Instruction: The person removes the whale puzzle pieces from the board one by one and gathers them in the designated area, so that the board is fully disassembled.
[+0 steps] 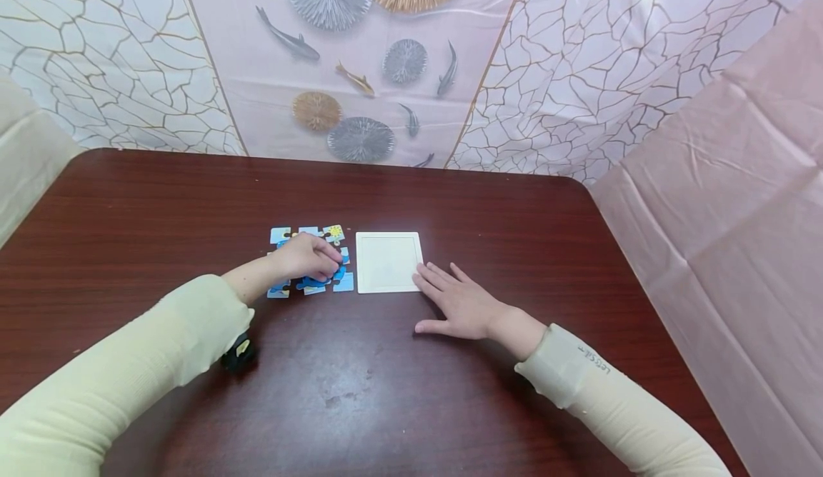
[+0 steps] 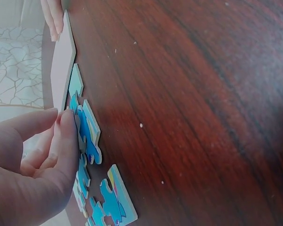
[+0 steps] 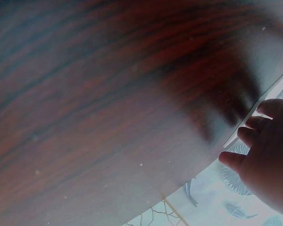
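My left hand (image 1: 308, 255) is bent over several blue jigsaw puzzle pieces (image 1: 343, 282), thumb and forefinger pinched together at a puzzle piece (image 2: 80, 132). Most of that piece is hidden by the fingers. Around the hand the other pieces lie in loose rows, one with a yellow sun (image 1: 336, 233) at the top right. Just right of them lies a square white puzzle frame (image 1: 388, 263). My right hand (image 1: 459, 305) is spread out flat, its fingertips at the frame's right edge. In the right wrist view its fingers (image 3: 247, 135) reach along that edge.
Everything lies on a dark red-brown wooden table (image 1: 514, 234). A patterned curtain (image 1: 360, 56) hangs behind the far edge, and a pinkish cloth (image 1: 726, 213) hangs on the right. A black wrist device (image 1: 241, 354) shows under the left sleeve.
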